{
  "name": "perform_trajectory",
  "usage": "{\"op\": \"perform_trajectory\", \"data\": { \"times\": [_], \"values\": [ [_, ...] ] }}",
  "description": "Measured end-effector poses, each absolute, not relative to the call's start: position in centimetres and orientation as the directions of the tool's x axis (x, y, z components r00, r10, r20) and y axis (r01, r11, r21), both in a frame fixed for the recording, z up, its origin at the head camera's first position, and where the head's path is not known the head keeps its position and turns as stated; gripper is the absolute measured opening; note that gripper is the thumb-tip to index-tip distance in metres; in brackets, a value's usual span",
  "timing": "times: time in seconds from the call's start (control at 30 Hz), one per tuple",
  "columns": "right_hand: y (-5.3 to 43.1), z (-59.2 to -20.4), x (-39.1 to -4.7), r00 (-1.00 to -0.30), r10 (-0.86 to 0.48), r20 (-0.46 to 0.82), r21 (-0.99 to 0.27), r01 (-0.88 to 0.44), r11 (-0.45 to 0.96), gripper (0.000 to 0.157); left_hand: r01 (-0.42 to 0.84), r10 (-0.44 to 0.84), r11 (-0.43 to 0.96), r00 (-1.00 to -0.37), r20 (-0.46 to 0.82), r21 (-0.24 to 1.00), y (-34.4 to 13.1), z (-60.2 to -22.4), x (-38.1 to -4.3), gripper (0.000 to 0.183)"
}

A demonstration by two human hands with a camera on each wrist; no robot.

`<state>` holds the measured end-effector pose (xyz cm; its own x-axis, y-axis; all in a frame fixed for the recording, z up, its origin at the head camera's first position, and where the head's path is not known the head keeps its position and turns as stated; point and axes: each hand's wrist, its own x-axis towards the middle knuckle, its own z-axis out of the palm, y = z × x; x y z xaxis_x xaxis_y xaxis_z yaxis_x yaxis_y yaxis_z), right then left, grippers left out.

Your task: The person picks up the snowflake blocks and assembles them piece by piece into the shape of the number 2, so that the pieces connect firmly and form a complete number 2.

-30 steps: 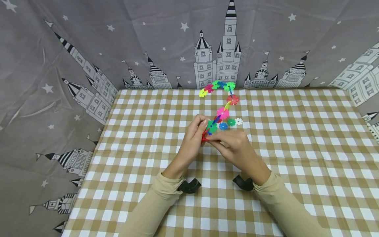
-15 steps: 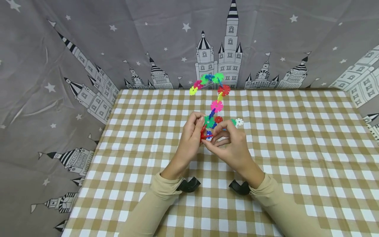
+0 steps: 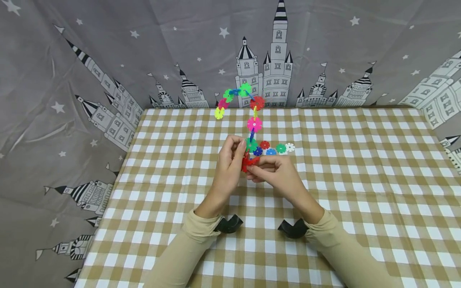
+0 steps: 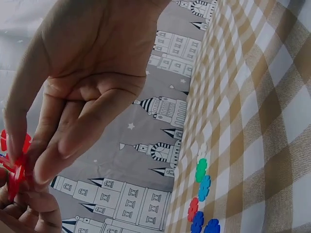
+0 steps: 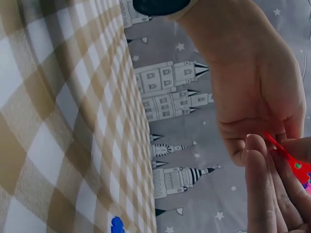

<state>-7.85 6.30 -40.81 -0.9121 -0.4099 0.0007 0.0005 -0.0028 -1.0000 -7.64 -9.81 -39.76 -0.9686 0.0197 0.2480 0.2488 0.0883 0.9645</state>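
Both hands hold a toy of interlocking notched plastic discs above the table. My left hand (image 3: pixel 228 160) grips its lower end by the green disc (image 3: pixel 251 145) and red discs (image 3: pixel 245 163). My right hand (image 3: pixel 277 170) pinches a red disc at this lower end; in the left wrist view its fingers meet the red disc (image 4: pixel 17 174). From the green disc the chain rises through a pink disc (image 3: pixel 254 124) and a red one (image 3: pixel 257 103). It bends left over green discs to a yellow disc (image 3: pixel 219 113) at its tip. Fingers partly hide the joint.
Behind the hands, loose discs lie on the checked tablecloth (image 3: pixel 162 180): red (image 3: pixel 264 145), dark blue (image 3: pixel 257 151), light blue (image 3: pixel 271 152), green (image 3: pixel 281 148) and white (image 3: pixel 289 147). A grey castle-print curtain (image 3: pixel 201 36) hangs behind the table.
The chain's upper end has swung left and somewhat up. My right hand has opened its fingers, then come back to pinch the red disc. My left hand has kept its grip.
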Motion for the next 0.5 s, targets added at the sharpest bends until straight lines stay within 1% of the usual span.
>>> {"op": "perform_trajectory", "data": {
  "times": [0.17,0.37,0.5],
  "values": [
    [6.24,-40.95,-7.86,-0.922,-0.387,0.002,-0.999,0.014,-0.039,0.018,0.236,0.03,0.101,-0.972,0.235,0.966,-10.03,-39.65,-7.72,0.021],
    [6.39,-41.03,-7.99,-0.928,-0.368,0.057,-0.998,-0.038,-0.059,0.016,0.253,0.037,0.217,-0.967,0.251,0.943,-10.53,-39.3,-7.78,0.021],
    [6.38,-41.18,-8.01,-0.926,-0.371,0.072,-0.996,-0.047,-0.075,0.016,0.276,0.046,0.257,-0.961,0.274,0.926,-10.48,-39.45,-7.84,0.021]
  ]
}}
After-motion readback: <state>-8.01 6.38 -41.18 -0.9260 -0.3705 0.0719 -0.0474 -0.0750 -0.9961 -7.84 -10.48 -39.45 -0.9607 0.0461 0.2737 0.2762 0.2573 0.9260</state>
